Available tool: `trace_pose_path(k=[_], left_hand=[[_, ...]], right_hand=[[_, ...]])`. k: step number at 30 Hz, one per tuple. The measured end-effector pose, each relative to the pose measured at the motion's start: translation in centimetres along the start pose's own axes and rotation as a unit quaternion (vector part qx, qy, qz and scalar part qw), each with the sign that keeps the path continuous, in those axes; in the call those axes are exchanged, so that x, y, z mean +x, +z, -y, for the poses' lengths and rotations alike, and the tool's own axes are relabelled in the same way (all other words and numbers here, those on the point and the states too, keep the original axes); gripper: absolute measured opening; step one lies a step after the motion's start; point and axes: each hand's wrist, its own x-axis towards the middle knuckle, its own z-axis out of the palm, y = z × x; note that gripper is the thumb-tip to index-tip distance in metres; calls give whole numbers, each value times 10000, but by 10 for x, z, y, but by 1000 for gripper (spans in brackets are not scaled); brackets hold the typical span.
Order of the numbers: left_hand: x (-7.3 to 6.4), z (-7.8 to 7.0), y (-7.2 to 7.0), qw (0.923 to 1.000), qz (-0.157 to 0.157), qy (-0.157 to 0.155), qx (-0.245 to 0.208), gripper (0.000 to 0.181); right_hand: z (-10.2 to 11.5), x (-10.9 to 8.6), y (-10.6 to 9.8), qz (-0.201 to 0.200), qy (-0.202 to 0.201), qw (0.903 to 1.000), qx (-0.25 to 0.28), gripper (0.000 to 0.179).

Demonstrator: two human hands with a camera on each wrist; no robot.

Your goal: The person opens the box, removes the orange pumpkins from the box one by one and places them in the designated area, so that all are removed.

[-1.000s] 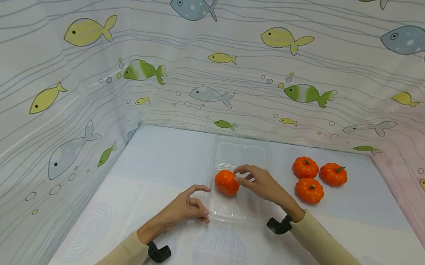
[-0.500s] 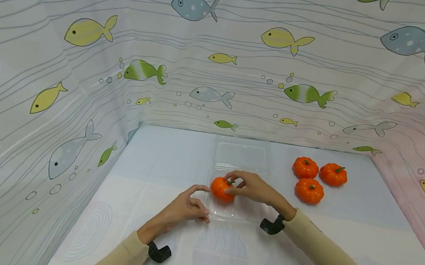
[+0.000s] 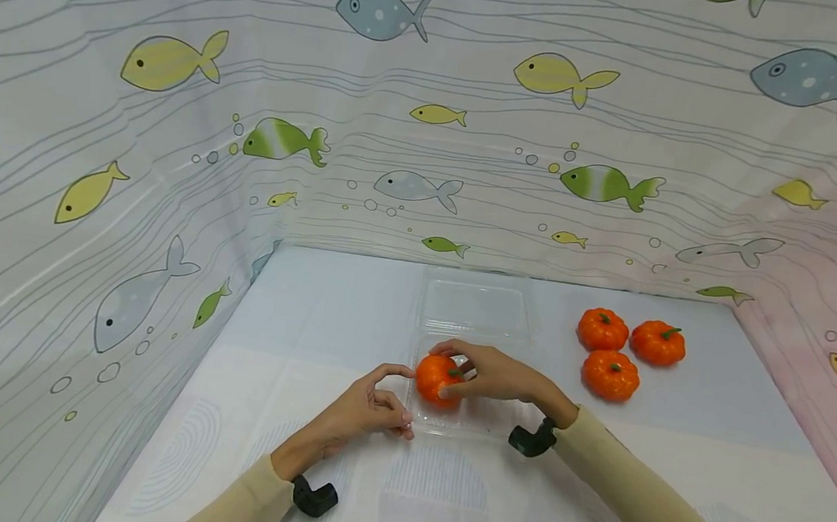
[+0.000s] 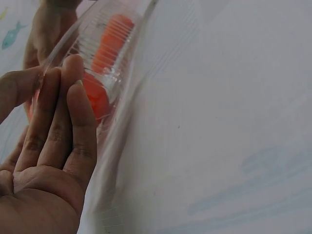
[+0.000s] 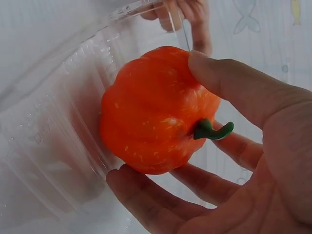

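A small orange pumpkin (image 3: 435, 380) with a green stem is inside the near half of a clear plastic clamshell container (image 3: 450, 425), towards its left side. My right hand (image 3: 494, 373) holds it, thumb on one side and fingers on the other, as the right wrist view of the pumpkin (image 5: 156, 112) also shows. Whether the pumpkin rests on the container's bottom, I cannot tell. At the container's left wall is my left hand (image 3: 366, 404). In the left wrist view several fingers (image 4: 53, 126) lie fairly straight against the clear wall.
The container's lid (image 3: 477, 305) lies folded back behind the base. To the right on the table (image 3: 327, 303) sit three more orange pumpkins: one at the back (image 3: 602, 330), one at the right (image 3: 658, 343), one nearer (image 3: 610, 375). A fish-patterned curtain (image 3: 495, 226) surrounds the table.
My right hand has moved left and nearer to me, and the pumpkin has shifted nearer with it inside the container. The stem has turned. My left hand has stayed in place.
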Motion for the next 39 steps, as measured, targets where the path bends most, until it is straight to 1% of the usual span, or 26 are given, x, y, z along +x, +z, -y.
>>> trace_pose_path(k=[3,6,8,10,15,19,23,28,33,36,39], left_hand=[[0,0,0,10000,10,4,-8,67],[1,0,1,10000,4,0,3,67],[1,0,1,10000,-1,1,7,68],[1,1,1,10000,-12,1,10,68],[1,1,1,10000,-12,-9,-27,69],[1,0,1,10000,5,-9,-21,69],[1,0,1,10000,16,-12,15,69],[1,0,2,10000,3,-8,31,68],[0,0,1,10000,1,5,0,69],[0,0,0,10000,7,10,7,70],[1,0,-1,10000,8,25,29,72]], right_hand=[[0,1,0,-2,-77,9994,-333,55],[0,1,0,-88,-174,9975,-677,55],[1,1,0,-159,-188,9965,-801,56],[1,2,0,-188,-183,9961,-843,58],[0,1,1,-93,-175,9960,-870,67],[-1,-1,1,-152,-297,9953,-904,70],[-3,-1,1,-279,-367,9945,-944,68],[-4,0,1,-502,-184,9934,-1012,67],[-3,0,1,-651,-76,9940,-881,66],[-3,0,1,-752,-92,9931,-897,64],[-2,0,0,-902,-198,9903,-1038,63]])
